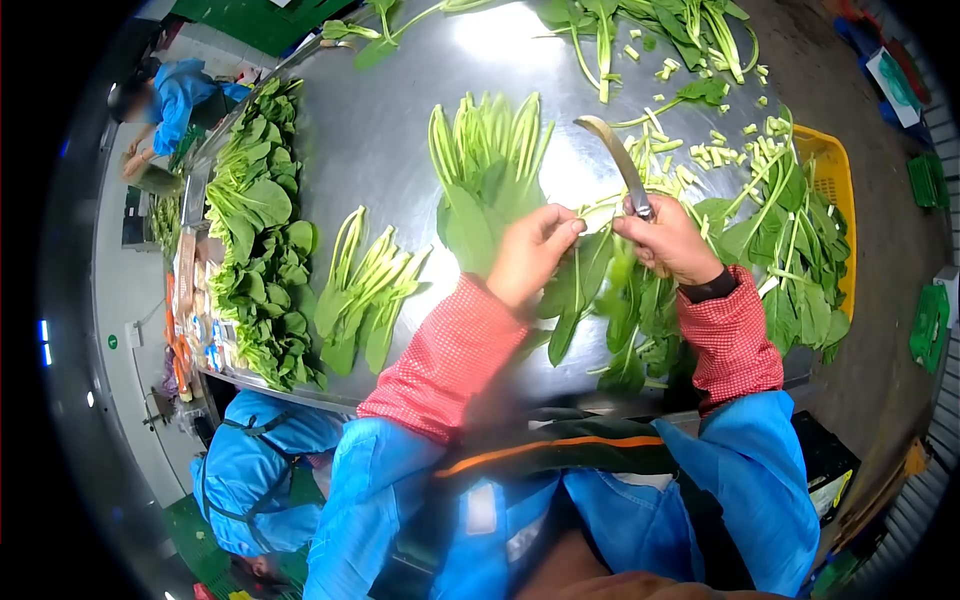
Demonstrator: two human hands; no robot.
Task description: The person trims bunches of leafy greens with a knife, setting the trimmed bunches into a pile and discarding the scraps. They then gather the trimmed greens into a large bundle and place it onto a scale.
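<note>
My left hand (540, 250) pinches a leafy green stem (597, 207) near the middle of the metal table (380, 140). In my right hand (668, 240) is a curved knife (620, 160), its blade pointing up and to the left. The stem runs between both hands, and leaves hang below them. A bunch of greens (480, 190) lies just beyond my left hand, stalks pointing away. Farther left is a smaller bunch (365, 290). Cut stem pieces (715, 155) are scattered beyond my right hand.
Leafy greens (265, 240) are piled along the left edge. More greens (800, 250) lie at the right against a yellow basket (835, 170). Other greens (690, 30) lie at the far side. One person (180, 100) is at the upper left, another (260, 460) at the lower left.
</note>
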